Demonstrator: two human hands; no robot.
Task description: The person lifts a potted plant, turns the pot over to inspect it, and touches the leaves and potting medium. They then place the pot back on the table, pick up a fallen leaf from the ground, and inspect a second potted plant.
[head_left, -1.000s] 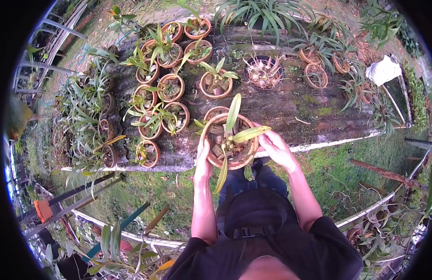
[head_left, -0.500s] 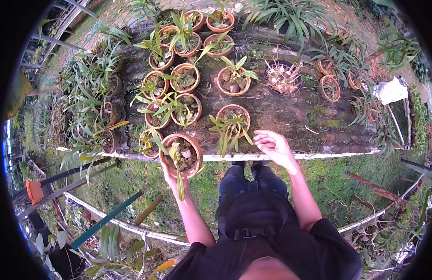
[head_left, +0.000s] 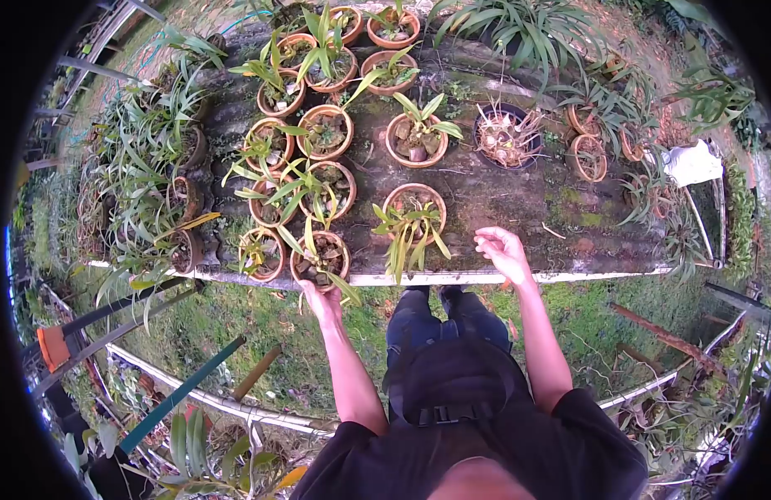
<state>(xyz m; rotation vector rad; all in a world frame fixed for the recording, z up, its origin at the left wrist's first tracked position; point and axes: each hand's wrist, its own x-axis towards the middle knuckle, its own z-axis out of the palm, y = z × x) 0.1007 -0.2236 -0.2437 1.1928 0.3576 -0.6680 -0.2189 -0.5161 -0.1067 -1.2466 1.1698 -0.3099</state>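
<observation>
A round terracotta-orange clay pot [head_left: 346,268] sits over the front edge of the worktop, at the near end of a cluster of similar pots; whether its base rests fully on the surface cannot be told. It contains brown chunks and a green plant [head_left: 329,272] with long, narrow leaves, one of them reaching out over the near rim. The left hand [head_left: 322,303] is against the pot's near side, its fingers partly hidden by the pot (so how firmly they close on it cannot be told).

Just to the left is a round clay pot with a small leafy plant [head_left: 254,255], and just behind is a clay pot with stones and green shoots [head_left: 353,192]. To the right, apart from the held pot, stands a clay pot with drooping green leaves [head_left: 441,202]. The right hand [head_left: 504,250] is beyond that one, over the worktop, holding nothing, with its fingers loosely curled and touching no pot.

The worktop [head_left: 494,204] is dark, weathered and ridged (mossy in patches), with a pale strip [head_left: 464,278] along its front edge. Farther back are a clay pot with upright broad leaves [head_left: 445,150] and a dark round pot filled with pale, spiky stems [head_left: 509,137]. Dense, strap-leaved plants [head_left: 144,171] crowd the left end, and green grass [head_left: 364,321] lies below the front edge.
</observation>
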